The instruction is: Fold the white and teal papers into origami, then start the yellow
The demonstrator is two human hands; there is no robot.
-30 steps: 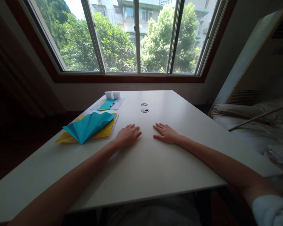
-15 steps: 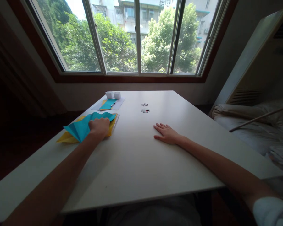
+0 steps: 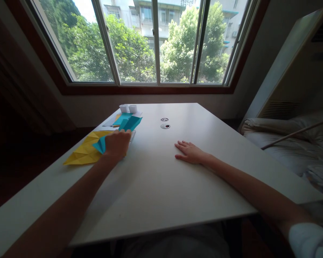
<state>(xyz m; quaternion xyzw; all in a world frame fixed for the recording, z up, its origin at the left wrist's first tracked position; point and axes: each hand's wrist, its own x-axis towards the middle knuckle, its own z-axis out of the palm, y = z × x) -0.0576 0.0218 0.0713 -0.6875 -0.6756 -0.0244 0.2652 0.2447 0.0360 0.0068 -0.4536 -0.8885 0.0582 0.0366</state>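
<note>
My left hand (image 3: pixel 117 144) grips a creased teal paper sheet (image 3: pixel 130 124) and holds it lifted off the table; the paper sticks out past my fingers on both sides. Under and left of that hand lies a creased yellow paper sheet (image 3: pixel 83 152), flat on the white table (image 3: pixel 161 186). My right hand (image 3: pixel 190 152) rests palm down on the table near its middle, fingers spread, holding nothing.
At the table's far left lie another teal sheet on a pale sheet (image 3: pixel 121 119) with a pen, and two small white cups (image 3: pixel 128 108). Two round cable holes (image 3: pixel 165 123) sit mid-table. A window spans the far wall. Bedding (image 3: pixel 293 143) lies to the right.
My left hand went from the table's middle to the teal paper at the left, closed on it and lifted it off the yellow sheet. My right hand stayed still.
</note>
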